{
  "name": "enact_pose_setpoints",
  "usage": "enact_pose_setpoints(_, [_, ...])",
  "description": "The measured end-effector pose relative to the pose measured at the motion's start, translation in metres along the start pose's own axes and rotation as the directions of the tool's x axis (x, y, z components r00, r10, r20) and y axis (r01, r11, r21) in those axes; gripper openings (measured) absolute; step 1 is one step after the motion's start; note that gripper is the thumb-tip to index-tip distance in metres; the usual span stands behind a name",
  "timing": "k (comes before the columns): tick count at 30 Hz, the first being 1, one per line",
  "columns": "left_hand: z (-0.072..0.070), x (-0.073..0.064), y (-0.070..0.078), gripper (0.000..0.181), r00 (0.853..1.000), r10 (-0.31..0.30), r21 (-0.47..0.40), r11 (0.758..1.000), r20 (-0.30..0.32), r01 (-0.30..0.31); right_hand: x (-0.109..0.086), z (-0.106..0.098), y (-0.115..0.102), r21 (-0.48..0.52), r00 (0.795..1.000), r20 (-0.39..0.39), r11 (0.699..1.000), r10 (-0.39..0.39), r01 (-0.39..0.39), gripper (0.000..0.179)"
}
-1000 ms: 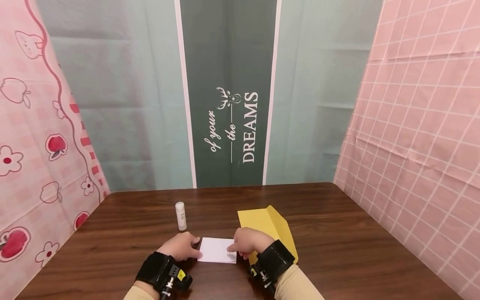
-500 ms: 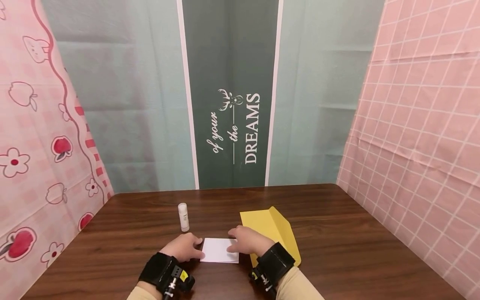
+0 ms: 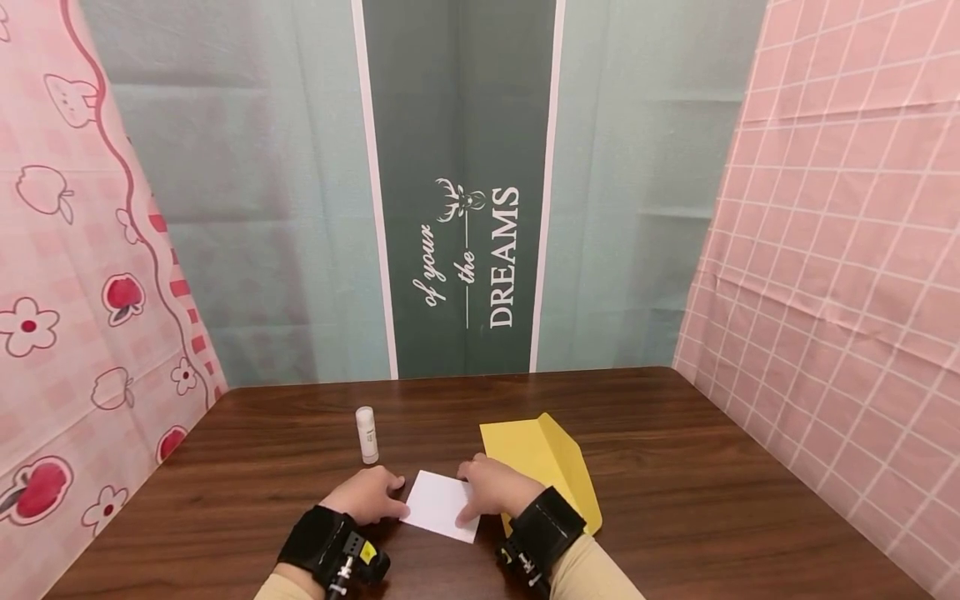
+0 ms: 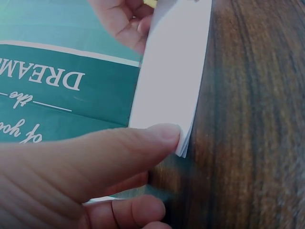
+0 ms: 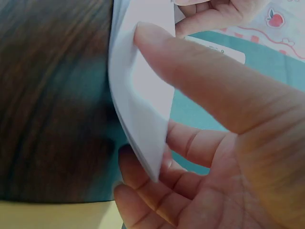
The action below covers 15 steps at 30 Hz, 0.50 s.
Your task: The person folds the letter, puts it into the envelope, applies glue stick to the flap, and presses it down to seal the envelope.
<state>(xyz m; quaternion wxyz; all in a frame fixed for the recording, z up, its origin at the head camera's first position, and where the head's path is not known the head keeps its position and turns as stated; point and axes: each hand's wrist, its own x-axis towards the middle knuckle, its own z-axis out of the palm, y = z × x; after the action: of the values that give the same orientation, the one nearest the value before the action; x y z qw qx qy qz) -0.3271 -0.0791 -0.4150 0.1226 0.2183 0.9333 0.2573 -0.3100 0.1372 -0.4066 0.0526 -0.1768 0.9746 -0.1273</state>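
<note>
A folded white sheet of paper [image 3: 438, 504] is between my hands, low over the table and turned slightly in the head view. My left hand [image 3: 367, 493] holds its near left corner, with the thumb [image 4: 159, 133] on top; layered edges show beside that thumb. Whether the left index finger touches the underside is hidden. My right hand [image 3: 501, 487] grips the other end, its thumb lying across the white face and its fingers [image 5: 152, 191] behind. In the right wrist view the paper [image 5: 147, 105] bends along its edge.
A white glue stick [image 3: 367, 435] lies beyond my left hand. Partly under my right forearm lies a yellow envelope [image 3: 525, 446] with its flap [image 3: 573, 475] unfolded to the right. The brown wooden table [image 3: 675, 500] meets hanging cloths at the back and sides.
My right hand has shifted its hold, its thumb moving nearer the front edge. The paper has turned, its right end coming toward me. My left hand stays at its corner.
</note>
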Motion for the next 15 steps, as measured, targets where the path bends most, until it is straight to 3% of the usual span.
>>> enact_pose_setpoints(6, [0.000, 0.000, 0.000, 0.048, 1.000, 0.010, -0.002, 1.000, -0.009, -0.010, 0.001, 0.000, 0.004, 0.092, 1.000, 0.022, 0.996, 0.015, -0.017, 0.021])
enact_pose_setpoints(15, [0.001, 0.002, -0.007, 0.047, 0.999, 0.034, -0.010, 0.999, 0.002, -0.034, 0.002, -0.006, 0.020, 0.149, 0.998, -0.052, 0.987, -0.045, 0.052, 0.018])
